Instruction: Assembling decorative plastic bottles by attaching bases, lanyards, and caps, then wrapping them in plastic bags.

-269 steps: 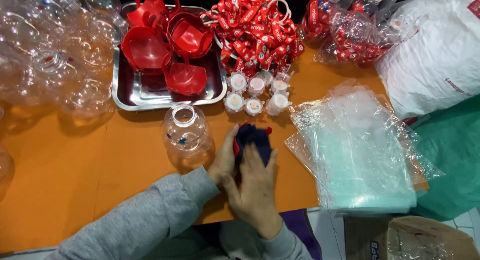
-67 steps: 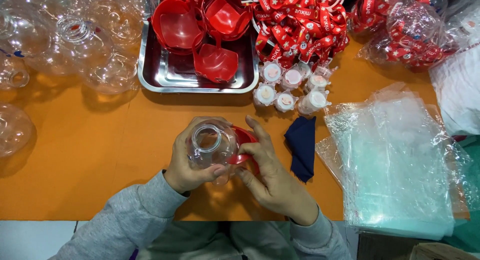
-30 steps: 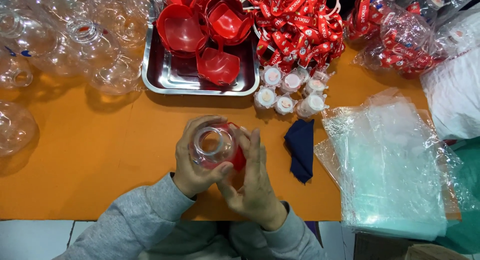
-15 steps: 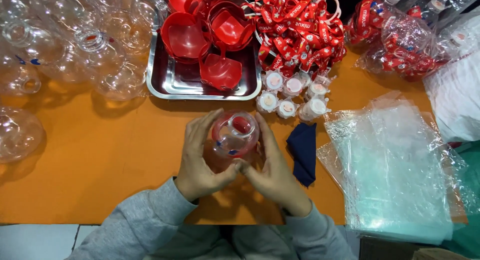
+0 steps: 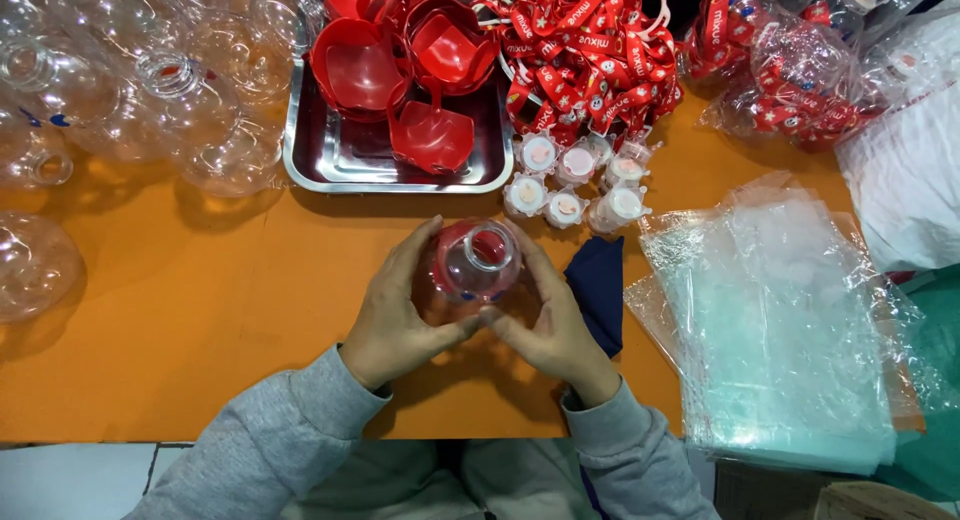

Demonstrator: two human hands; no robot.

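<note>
Hands, left [image 5: 395, 315] and right [image 5: 550, 325], cup clear bottle [image 5: 475, 262] centred between them, mouth facing upward, both equally near.

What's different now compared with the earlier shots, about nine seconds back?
Then both hands worked the dark blue cloth; it now lies let go beside the right hand. The clear bottle, then standing alone, is now gripped by the left hand and right hand. The tray of red cups is unchanged.
</note>
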